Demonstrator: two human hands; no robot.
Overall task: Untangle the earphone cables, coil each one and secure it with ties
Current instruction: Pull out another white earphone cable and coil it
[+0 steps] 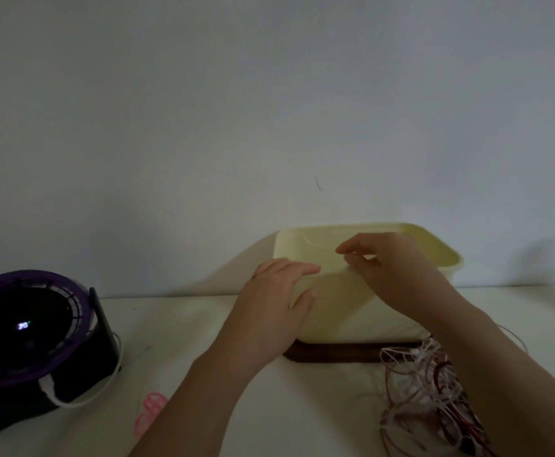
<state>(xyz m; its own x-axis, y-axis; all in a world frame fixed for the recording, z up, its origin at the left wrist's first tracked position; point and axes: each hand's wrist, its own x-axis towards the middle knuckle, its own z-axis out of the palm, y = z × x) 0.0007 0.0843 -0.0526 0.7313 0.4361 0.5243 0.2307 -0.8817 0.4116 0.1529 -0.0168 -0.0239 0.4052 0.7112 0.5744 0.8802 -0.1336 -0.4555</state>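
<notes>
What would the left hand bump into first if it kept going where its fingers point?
Probably the right hand. The left hand points its fingers right along the near rim of the cream box, and the right hand sits just ahead there, though depth is hard to judge.

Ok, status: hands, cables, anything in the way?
Left hand grips near rim of cream tub. Right hand over the tub, fingers curled, hold unclear. Earphone cables tangled on table, neither hand on them. Right forearm crosses them.

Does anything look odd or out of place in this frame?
Only the tangled heap of white and red earphone cables stands out, sprawled loose on the white table beside the pale yellow plastic tub.
</notes>
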